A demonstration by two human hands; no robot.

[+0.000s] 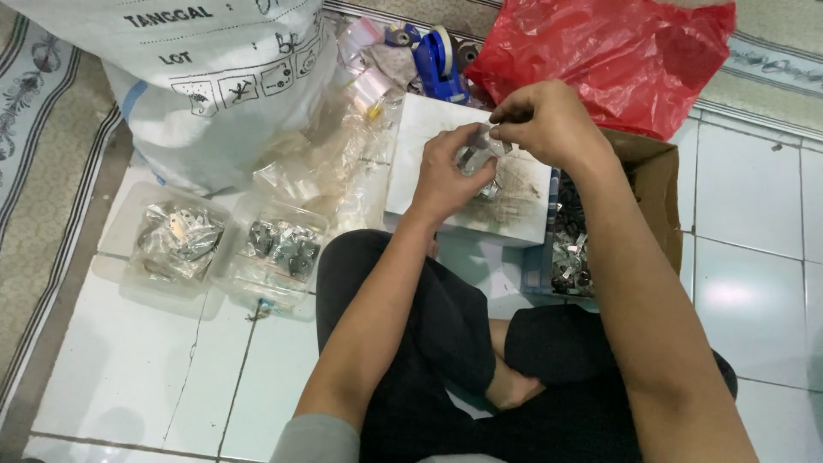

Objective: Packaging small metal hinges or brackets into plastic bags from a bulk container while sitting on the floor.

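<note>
Step in hand, by my read: bagging metal parts. Left hand (446,176) is gripping small clear bag (477,154) w/ parts; right hand (549,120) is pinching its top, above white block's (420,163) far edge. Next move calls for steady pinch, bag upright.

floor: white tile (754,214) | on it: 2 clear tubs (146,274), white sack (214,94), red bag (617,51), cardboard box (656,184)
</note>
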